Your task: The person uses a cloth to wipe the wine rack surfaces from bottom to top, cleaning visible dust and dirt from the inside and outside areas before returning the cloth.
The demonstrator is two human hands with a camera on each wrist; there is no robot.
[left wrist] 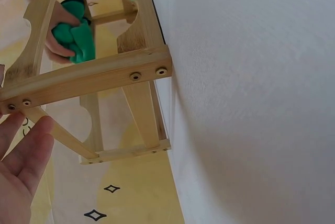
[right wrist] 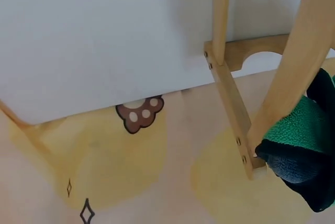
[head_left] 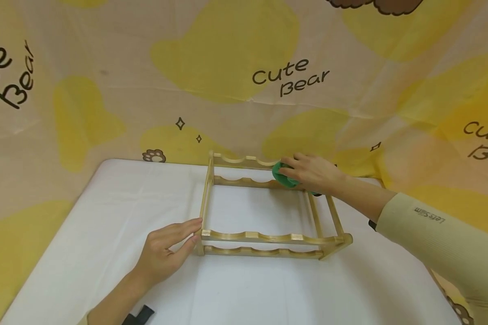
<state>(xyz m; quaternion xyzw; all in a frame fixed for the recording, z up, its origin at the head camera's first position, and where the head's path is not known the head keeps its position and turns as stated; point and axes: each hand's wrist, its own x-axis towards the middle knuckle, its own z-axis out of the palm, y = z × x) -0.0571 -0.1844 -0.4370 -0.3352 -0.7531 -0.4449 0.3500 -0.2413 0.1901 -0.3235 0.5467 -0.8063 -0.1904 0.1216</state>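
Note:
A light wooden rack (head_left: pixel 270 237) with scalloped rails, likely a wine rack, stands on the white-covered table. My left hand (head_left: pixel 166 248) pinches its near left corner between thumb and fingers; in the left wrist view, fingertips show on both sides of the end bar (left wrist: pixel 84 77). At the far right, my right hand (head_left: pixel 311 172) holds a bunched green cloth (head_left: pixel 283 175) against the upper back rail. The right wrist view shows the cloth's dark edging (right wrist: pixel 301 124) around the rail's end. Screw heads (left wrist: pixel 135 76) dot the end bars.
Behind the table hangs a yellow and cream cloth backdrop (head_left: pixel 227 54) with printed words and paw prints, close to the rack's back. The white tabletop (head_left: pixel 146 194) extends on both sides and in front of the rack. A dark strap (head_left: pixel 140 314) shows by the left wrist.

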